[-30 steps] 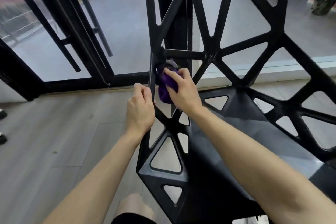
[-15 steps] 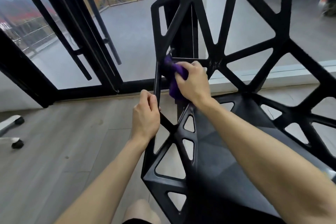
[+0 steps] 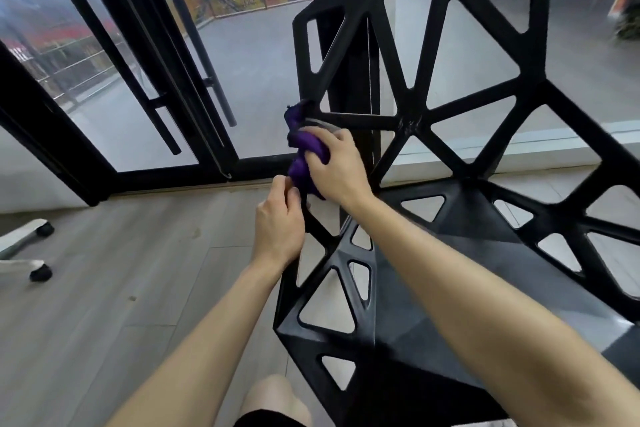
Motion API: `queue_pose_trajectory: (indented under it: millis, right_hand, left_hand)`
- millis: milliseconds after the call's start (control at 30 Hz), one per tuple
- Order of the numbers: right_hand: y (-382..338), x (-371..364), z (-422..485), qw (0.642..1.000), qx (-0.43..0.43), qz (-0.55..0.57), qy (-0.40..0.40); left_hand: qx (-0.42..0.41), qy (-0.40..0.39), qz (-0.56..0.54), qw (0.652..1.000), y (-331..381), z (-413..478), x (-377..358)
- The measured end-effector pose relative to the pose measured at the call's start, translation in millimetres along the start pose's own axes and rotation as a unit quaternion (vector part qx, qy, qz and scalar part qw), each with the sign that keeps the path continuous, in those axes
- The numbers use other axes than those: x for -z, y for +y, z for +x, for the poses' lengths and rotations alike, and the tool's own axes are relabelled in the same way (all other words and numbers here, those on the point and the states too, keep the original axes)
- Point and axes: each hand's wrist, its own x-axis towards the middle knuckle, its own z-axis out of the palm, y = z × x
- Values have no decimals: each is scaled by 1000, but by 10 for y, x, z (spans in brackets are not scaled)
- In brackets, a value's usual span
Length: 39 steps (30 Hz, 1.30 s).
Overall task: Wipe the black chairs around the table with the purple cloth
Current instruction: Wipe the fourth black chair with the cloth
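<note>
Our right hand (image 3: 337, 166) has its fingers curled over the soft, bunched-up purple cloth (image 3: 304, 163), squashing it onto the left edge bar of the chair (image 3: 408, 123). Just below, our left hand (image 3: 278, 222) wraps round that same bar. Matte black frame, all triangle cutouts, over grey wood-grain floor (image 3: 104, 305).

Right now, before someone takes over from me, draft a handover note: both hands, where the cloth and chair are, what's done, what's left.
Left hand: grips the chair by its left edge strut.
Right hand: holds the cloth bunched against the backrest's left edge, low down.
Done: wiping is under way at that spot; how much is clean cannot be told.
Left: probably the rest of this chair; no other chairs or table in view.
</note>
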Motion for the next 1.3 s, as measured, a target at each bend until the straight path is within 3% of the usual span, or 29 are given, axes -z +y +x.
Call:
queue_pose_trajectory:
  millis: [67,200,333,433,533,600,733,900,967,1033,1067,1167,1300]
  right_hand:
    - [70,152,-196,999,-16,25,-22]
    - [-24,274,221,998,-52,19,41]
    - [-16,-18,-376,1000,1,5,-11]
    - [88,167,-932,997,29,-10,-65]
    - [-38,269,-385,999,-28,-4,25]
    - [-178,152,-34,999,-31,0,42]
    - [-204,-68,-677,999,8,-31,-10]
    - [-217,129,-1854,978,128,-47,-160]
    - [-226,162,-1595,990,116,-39,-76]
    - [-247,115,-1090,997,43,-36,57]
    - [-292,73,-898,997,1,-29,70]
    - [-268,-90,-1062,999,-16,-37,0]
    - [-296,114,-2084,973,129,-81,-171]
  left_hand:
    - [2,-36,-19,999,-26,-144,95]
    - [30,-75,-59,995,-165,-387,255]
    - [76,-15,-111,991,-372,-301,448]
    - [104,5,-121,987,-483,-173,494]
    - [104,-23,-123,987,-460,-128,432]
    - [93,-38,-124,987,-444,-126,403]
    - [95,-42,-108,989,-570,-65,452]
    - [-24,-87,58,994,-712,22,551]
    - [-65,-119,166,977,-723,26,617]
    - [-90,-138,229,959,-752,29,671]
    - [-89,-149,242,955,-759,19,702]
    - [-86,-176,262,945,-744,-2,757]
    - [-96,-191,274,938,-713,57,790]
